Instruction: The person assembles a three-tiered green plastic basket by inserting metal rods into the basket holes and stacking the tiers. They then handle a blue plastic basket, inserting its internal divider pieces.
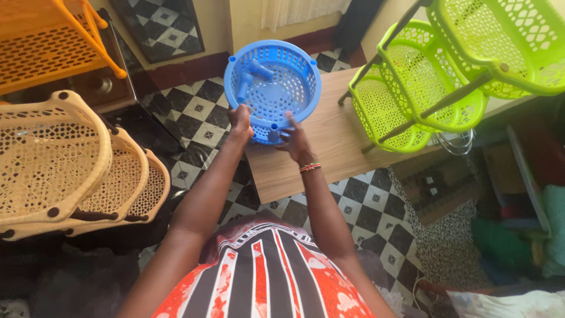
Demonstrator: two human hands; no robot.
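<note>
A round blue perforated plastic basket (276, 76) is tilted toward me above the near end of a low wooden table (335, 147). Short blue tube sockets stick up from its rim, and a loose blue tube piece (250, 73) lies inside it. My left hand (240, 121) grips the basket's near rim on the left. On the rim's right side my right hand (294, 138) holds on, fingers by a socket at the bottom edge. A beaded band circles my right wrist.
A lime-green three-tier basket rack (447, 76) lies tilted on the table's right. A beige tiered basket rack (70, 165) stands at left, an orange one (47, 41) at top left. Black-and-white checkered floor (194, 112) surrounds the table; clutter sits at right.
</note>
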